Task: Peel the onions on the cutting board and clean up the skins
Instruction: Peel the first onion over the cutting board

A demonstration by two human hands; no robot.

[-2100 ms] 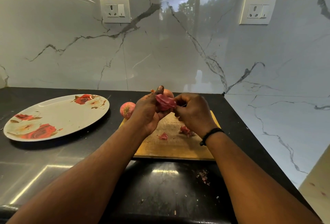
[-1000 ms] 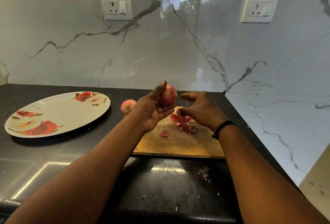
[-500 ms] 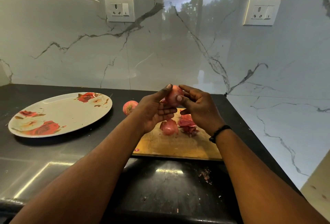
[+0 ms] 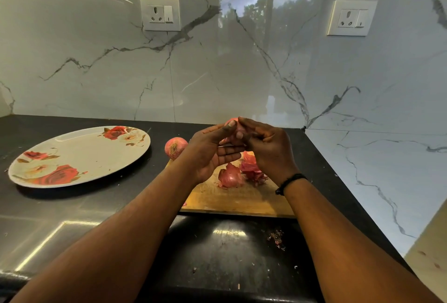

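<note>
Both forearms reach forward over the dark worktop (image 4: 72, 208), hands raised above the far end of the cutting board (image 4: 232, 200). Left hand (image 4: 212, 152): palm turned inward, thumb up against the held onion (image 4: 233, 122), fingers (image 4: 232, 151) loosely straight beneath it, cradling it. Right hand (image 4: 268, 149): back toward the camera, fingers curled in and pinching at the onion's near side; a dark band on that wrist. The onion is mostly hidden between the two hands, only its top showing.

A second onion (image 4: 175, 147), unpeeled, sits on the worktop just off the board's far left corner. Loose skins (image 4: 242, 173) lie heaped on the board below the right hand. A flowered plate (image 4: 82, 155) rests well to the left.

Against half a second ago: hands closer together, right fingers now closed onto the onion rather than reaching across it. Skins, second onion and plate unmoved.
</note>
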